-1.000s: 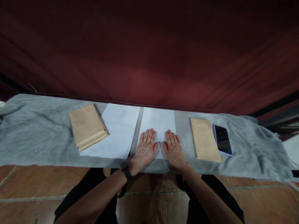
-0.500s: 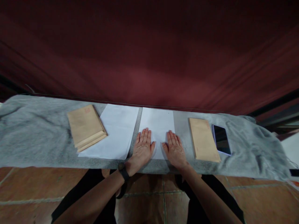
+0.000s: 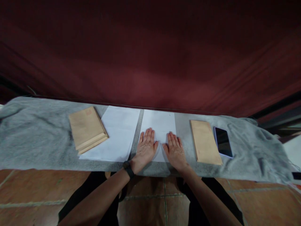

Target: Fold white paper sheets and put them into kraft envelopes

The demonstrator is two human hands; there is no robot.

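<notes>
Sheet of white paper at the centre of the dial, twelve o'clock away from the wearer, flat on grey cloth. Left hand palm down at seven to eight o'clock; right hand palm down at four to five, partly past the paper's edge. In each, fingers straight and side by side, thumbs turned inward with a gap between; nothing clamped, contact by flat palms and fingers only. Between the thumbs, a faint line, perhaps a crease or folded edge, too dim to tell.

Handling, as judged: very light; limp across its width, quick to bend and to keep a crease. Probably smooth, hence apt to slide under a dry palm; easily wrinkled by uneven pressure, torn by a hard tug at the edge. Best held by a light pinch at a far corner, eleven or one o'clock, both uncovered; over the middle, broad flat pressure preferable to fingertips.

At nine o'clock, loose white papers, overlapped on the outer side by brown envelopes. At three o'clock, second brown stack, with phone just beside, farther out.
</notes>
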